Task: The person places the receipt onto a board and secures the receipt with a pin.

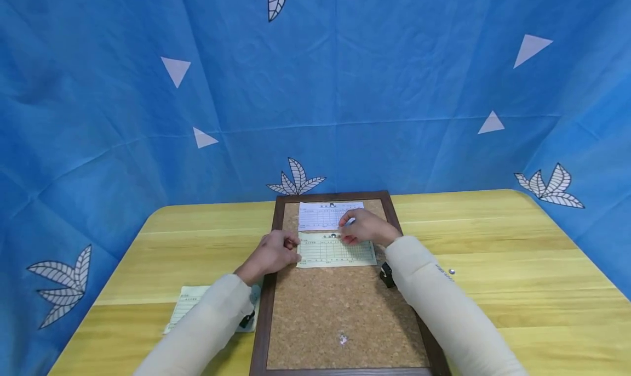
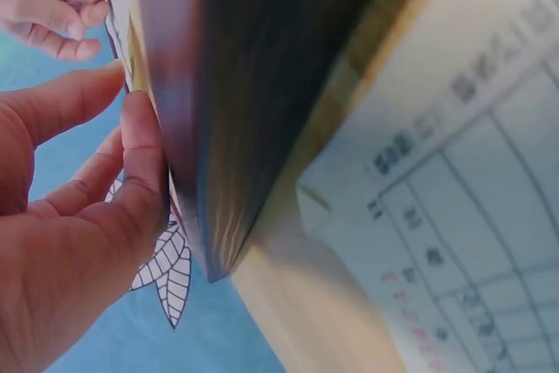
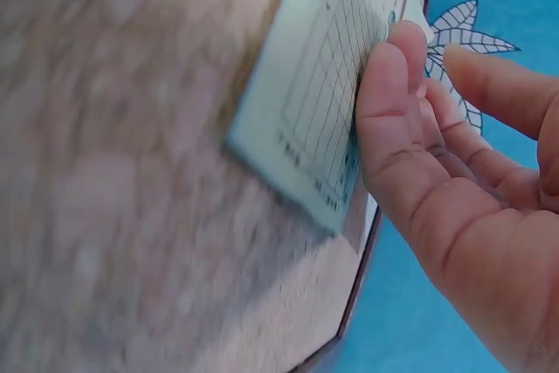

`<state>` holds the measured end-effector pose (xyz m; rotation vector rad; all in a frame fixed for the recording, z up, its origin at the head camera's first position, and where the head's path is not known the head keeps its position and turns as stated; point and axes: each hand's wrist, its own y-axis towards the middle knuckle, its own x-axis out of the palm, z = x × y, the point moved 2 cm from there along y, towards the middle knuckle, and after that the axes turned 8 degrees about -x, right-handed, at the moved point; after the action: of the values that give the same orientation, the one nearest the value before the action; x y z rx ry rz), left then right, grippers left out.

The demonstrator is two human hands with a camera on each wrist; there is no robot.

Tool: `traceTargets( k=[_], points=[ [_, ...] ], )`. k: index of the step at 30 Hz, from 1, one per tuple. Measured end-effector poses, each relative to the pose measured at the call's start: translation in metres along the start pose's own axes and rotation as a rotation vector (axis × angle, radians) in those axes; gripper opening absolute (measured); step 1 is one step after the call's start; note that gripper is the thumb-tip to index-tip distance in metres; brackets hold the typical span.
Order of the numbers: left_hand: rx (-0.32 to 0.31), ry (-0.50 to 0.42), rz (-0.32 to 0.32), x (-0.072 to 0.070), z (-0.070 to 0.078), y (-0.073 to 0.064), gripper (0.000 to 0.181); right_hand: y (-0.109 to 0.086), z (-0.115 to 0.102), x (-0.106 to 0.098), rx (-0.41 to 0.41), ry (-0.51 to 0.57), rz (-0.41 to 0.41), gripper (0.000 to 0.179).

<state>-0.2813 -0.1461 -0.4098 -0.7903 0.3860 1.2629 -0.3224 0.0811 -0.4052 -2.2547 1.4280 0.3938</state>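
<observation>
A framed cork board [image 1: 345, 310] bears two printed slips, one above the other. The upper is a white slip [image 1: 315, 217] with a round pin [image 1: 332, 205] at its top edge. Below it lies a pale yellow-green slip [image 1: 325, 252], with a second pin [image 1: 333, 235] near its top. My left hand [image 1: 271, 254] touches that lower slip's left edge with thumb and fingertips. Over the slip's upper right part, my right hand [image 1: 367, 227] rests its fingers on the paper; in the right wrist view [image 3: 472, 189] the thumb stands away from them.
Another yellow-green slip [image 1: 187, 305] lies on the wooden table [image 1: 517, 266] left of the board, partly behind my left sleeve. A small shiny pin [image 1: 452, 271] is right of the board. Clear small pieces [image 1: 343, 339] sit low on the cork. A blue curtain [image 1: 315, 91] hangs behind.
</observation>
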Motion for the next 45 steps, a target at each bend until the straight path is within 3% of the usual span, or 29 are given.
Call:
traceTargets(
  k=[6,17,23,30,45],
  points=[
    [-0.017,-0.033,-0.009,-0.005,0.001,-0.004,0.021,-0.007,0.000,-0.008,-0.008,-0.031,0.007,0.012],
    [0.034,-0.028,-0.018,-0.008,0.004,-0.013,0.016,-0.026,-0.009,-0.020,-0.093,-0.109,-0.037,0.018],
    [0.052,-0.066,-0.006,-0.014,-0.004,-0.018,0.026,-0.038,-0.004,-0.026,-0.111,-0.127,-0.030,0.017],
    [0.027,-0.135,-0.025,-0.022,-0.011,-0.023,0.027,-0.056,-0.002,-0.029,-0.148,-0.121,-0.044,0.018],
    [0.031,-0.082,0.000,-0.034,-0.029,-0.034,0.026,-0.091,0.013,-0.040,-0.162,-0.081,-0.066,0.020]
  ],
)
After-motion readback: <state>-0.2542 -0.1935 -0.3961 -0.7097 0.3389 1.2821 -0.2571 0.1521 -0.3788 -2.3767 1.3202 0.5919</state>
